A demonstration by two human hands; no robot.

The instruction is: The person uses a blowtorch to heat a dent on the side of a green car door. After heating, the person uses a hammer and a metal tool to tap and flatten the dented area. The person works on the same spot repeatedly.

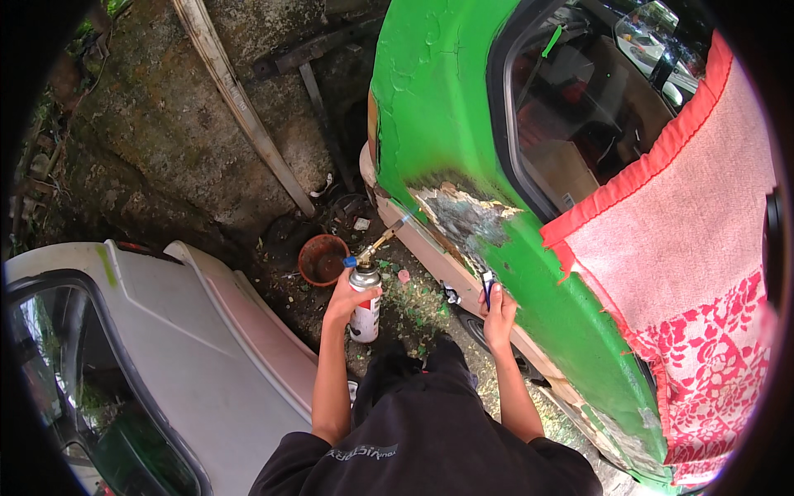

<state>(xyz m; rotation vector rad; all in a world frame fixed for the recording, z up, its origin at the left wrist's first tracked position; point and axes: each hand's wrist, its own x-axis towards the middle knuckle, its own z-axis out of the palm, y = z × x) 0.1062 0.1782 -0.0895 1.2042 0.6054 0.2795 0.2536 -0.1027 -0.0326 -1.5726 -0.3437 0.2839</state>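
Observation:
My left hand (347,298) is closed around the white and red gas canister of a blowtorch (365,318). The torch has a blue knob, and its brass nozzle (387,238) points up and right toward the green car body (430,99). A faint bluish flame shows at the tip. My right hand (499,318) grips a small scraper with a dark blue handle (488,291), held against or close to the car's lower side. Just above the scraper is a scorched, peeled patch (467,219), with grey showing through and ragged paint edges.
A red and pink patterned towel (670,240) hangs over the green car beside its window (579,107). To the left stands a grey car (190,322). Between them are a brown pot (323,259) and scattered paint flakes (413,302). A long wooden plank (240,103) leans on the mossy wall.

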